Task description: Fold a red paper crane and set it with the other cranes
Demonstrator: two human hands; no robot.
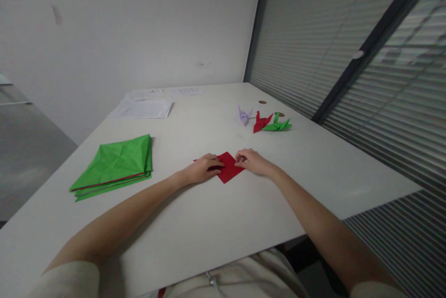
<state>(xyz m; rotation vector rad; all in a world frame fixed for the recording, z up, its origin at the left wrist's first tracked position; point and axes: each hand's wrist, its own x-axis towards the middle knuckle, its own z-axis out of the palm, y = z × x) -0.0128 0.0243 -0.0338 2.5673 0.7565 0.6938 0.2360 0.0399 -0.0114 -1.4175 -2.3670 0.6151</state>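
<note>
A folded piece of red origami paper lies in a diamond shape on the white table, in front of my body. My left hand is on its left part, fingers and thumb gripping it and hiding some of that side. At the right corner, my right hand pinches the paper between thumb and fingertips, the other fingers curled. Beyond the hands stand three folded paper cranes: a lilac crane, a red crane and a green crane.
To the left lies a stack of creased green paper with a red edge showing among the sheets. Printed white sheets rest at the far left of the table. A wall closes the back; window blinds run along the right.
</note>
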